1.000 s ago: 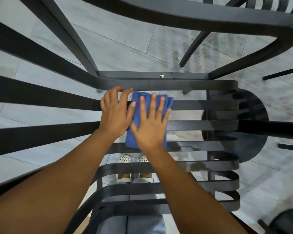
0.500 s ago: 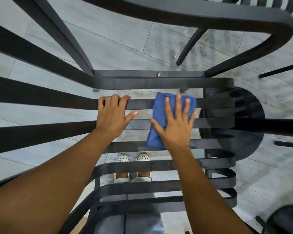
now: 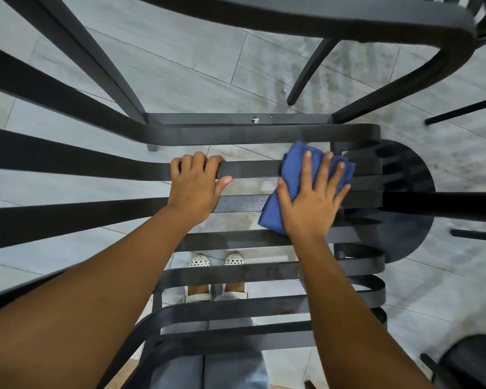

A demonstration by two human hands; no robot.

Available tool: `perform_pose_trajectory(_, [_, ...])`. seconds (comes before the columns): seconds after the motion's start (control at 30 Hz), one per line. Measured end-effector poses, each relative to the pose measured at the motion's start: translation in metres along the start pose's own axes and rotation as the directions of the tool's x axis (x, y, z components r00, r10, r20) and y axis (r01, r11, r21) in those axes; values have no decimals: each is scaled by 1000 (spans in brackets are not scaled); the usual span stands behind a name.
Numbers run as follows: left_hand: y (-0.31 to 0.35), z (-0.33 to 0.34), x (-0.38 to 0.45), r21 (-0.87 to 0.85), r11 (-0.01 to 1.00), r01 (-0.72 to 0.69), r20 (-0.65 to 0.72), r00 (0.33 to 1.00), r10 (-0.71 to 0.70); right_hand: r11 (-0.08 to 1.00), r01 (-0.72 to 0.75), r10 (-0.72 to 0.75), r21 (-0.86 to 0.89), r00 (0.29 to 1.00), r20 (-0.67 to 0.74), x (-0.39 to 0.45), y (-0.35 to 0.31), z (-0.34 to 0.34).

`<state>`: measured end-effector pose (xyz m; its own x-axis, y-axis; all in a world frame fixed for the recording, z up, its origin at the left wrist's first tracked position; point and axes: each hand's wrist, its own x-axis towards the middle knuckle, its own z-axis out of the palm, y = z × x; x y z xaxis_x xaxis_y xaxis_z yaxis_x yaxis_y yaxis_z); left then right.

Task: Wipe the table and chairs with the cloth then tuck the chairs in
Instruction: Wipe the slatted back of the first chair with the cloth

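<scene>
A black slatted metal chair (image 3: 264,134) fills the view from above, its seat slats running left to right. A folded blue cloth (image 3: 293,169) lies across the slats at the seat's right side. My right hand (image 3: 310,200) presses flat on the cloth with fingers spread and straight. My left hand (image 3: 194,186) grips a seat slat left of centre, its fingers curled over the slat's far edge and the thumb along the near edge. Part of the cloth is hidden under my right palm.
Another black chair or table frame (image 3: 320,12) arches across the top, its legs reaching the grey tiled floor (image 3: 194,68). A round black base (image 3: 404,206) sits under the seat's right edge. My feet in white shoes (image 3: 216,262) show through the slats. A dark object (image 3: 474,360) is at the bottom right.
My right hand has slid the blue cloth rightward along the slats, from beside my left hand to the seat's right side. My left hand now curls over a slat.
</scene>
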<state>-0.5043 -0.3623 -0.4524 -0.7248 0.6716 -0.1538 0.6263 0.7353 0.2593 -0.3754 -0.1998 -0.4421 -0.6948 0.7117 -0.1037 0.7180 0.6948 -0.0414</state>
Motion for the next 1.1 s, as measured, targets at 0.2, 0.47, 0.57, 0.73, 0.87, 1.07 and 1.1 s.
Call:
perform_pose_trajectory(0.2, [36,5,8,-1,1000,4,6,1000,-3,1000,27,-27,3,999,22,-6,-29,4])
perform_pose_trajectory(0.47, [33,-2,9,-94,996,3,69,998,4,966,-259,258,-15,966,-15,22,31,-10])
perform_pose_trajectory(0.57, [33,0,9,-67,998,-3,59,998,7,979,-203,203,8,979,31,14,1,-7])
perform_pose_trajectory(0.73, [34,2,9,-43,999,-3,41,999,4,984,176,-175,-13,982,76,11,23,-8])
perform_pose_trajectory(0.87, [32,-1,10,-47,999,-6,82,997,9,989,-148,148,-5,989,23,17,30,-10])
perform_pose_trajectory(1.07, [29,-8,14,-60,998,1,147,989,7,999,5,0,-53,995,96,-32,-56,3])
perform_pose_trajectory(1.1, [28,-9,14,-78,997,-2,167,986,15,996,78,-72,-47,992,107,-37,-61,4])
